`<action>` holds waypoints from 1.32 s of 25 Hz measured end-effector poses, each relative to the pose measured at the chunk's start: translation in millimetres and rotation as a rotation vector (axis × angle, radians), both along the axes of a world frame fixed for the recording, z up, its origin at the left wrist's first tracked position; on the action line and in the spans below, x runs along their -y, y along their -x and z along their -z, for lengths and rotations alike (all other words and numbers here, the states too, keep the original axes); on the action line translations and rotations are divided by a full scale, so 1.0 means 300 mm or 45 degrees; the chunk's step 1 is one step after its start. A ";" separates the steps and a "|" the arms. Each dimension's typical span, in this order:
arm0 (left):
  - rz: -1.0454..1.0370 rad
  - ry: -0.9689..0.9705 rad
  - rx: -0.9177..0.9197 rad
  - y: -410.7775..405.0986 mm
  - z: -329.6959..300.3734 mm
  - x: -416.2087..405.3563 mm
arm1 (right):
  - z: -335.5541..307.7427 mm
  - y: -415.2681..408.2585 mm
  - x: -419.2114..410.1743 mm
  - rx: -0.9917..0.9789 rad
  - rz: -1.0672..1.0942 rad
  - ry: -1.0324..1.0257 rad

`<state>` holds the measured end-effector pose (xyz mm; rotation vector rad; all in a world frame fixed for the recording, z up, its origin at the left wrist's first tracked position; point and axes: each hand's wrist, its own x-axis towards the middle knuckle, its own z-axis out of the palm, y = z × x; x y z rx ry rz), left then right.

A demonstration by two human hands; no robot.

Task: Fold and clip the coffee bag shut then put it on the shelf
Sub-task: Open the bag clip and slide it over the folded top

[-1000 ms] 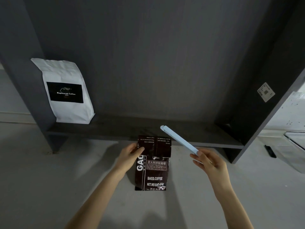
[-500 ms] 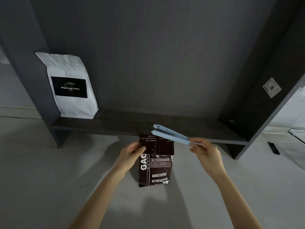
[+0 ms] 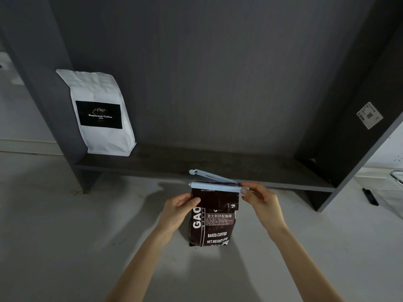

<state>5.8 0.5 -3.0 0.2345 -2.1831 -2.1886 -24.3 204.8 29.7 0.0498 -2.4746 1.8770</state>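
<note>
Coffee bag (image 3: 212, 223) upright on floor, near shelf (image 3: 174, 164) front edge. Left hand (image 3: 178, 209) pinches folded top at left side. Right hand (image 3: 260, 200) grips hinge end of blue sealing clip (image 3: 216, 184). Clip open, lies left-right along fold; near bar on fold, far bar angled up. Next, likely: press bars shut.
</note>
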 end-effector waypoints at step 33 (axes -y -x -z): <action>0.000 0.003 -0.016 -0.015 -0.011 -0.019 | 0.037 -0.029 0.082 -0.048 0.111 0.116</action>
